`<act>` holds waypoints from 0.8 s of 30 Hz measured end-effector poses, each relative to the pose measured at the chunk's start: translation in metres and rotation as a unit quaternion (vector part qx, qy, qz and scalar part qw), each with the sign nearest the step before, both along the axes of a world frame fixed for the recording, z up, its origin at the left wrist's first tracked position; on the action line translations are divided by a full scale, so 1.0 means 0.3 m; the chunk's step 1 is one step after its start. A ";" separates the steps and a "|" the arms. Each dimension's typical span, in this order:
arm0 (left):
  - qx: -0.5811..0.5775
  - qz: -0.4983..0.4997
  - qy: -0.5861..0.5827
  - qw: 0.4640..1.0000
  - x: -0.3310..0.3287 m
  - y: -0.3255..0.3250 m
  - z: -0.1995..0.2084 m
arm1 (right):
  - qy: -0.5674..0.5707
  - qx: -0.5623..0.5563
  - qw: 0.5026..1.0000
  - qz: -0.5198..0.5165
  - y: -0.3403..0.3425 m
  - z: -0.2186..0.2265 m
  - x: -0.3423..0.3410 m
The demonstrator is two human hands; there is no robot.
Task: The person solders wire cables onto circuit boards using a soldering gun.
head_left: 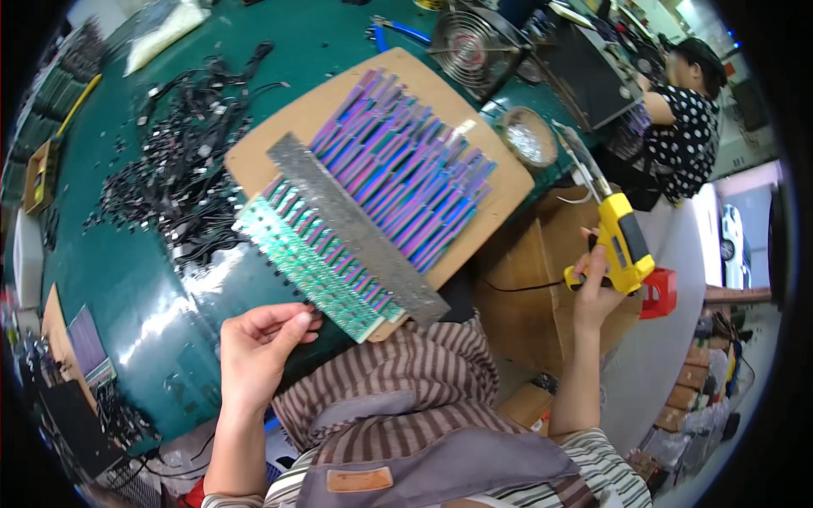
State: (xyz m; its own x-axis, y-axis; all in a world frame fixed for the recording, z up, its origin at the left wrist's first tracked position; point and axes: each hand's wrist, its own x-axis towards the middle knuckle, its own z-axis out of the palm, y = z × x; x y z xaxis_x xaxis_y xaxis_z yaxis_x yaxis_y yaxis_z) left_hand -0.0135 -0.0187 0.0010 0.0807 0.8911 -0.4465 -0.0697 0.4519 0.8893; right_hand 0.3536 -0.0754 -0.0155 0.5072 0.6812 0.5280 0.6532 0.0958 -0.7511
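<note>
In my right hand (pixel 597 284) is a yellow and black soldering gun (pixel 625 241), its metal tip pointing up and away, right of the board. My left hand (pixel 267 343) is closed in a pinch at the near left edge of a green circuit board panel (pixel 313 267); what its fingertips hold is too small to make out. The panel lies on a tan wooden board (pixel 500 157). A grey metal bar (pixel 356 229) lies across rows of flat purple-blue ribbon cables (pixel 406 169), whose near ends reach over the panel.
Black cables with small connectors (pixel 182 161) lie heaped on the green table (pixel 102 262). Beyond the board are blue-handled pliers (pixel 398 32), a fan (pixel 467 46) and a round dish (pixel 529 137). A cardboard box (pixel 529 296) stands below my right hand. A co-worker (pixel 686 118) sits at far right.
</note>
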 end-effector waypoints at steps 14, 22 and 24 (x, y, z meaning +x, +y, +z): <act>0.469 -0.048 0.523 0.710 -0.305 0.376 -0.026 | 0.213 0.031 0.973 0.087 -0.080 -0.039 -0.098; 0.571 0.033 0.497 0.653 -0.326 0.469 -0.043 | 0.267 0.032 0.957 0.107 -0.075 -0.025 -0.154; 0.518 0.074 0.492 0.695 -0.346 0.403 -0.035 | 0.277 0.024 0.954 0.116 -0.075 -0.014 -0.173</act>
State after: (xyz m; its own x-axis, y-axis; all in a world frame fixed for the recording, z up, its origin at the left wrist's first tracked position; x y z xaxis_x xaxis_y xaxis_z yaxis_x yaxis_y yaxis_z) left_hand -0.1174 0.1022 -0.0096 0.0647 0.7416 0.6677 0.8261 -0.4152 0.3811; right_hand 0.3015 -0.0980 -0.0198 0.5565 0.7903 0.2563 0.1147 0.2324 -0.9658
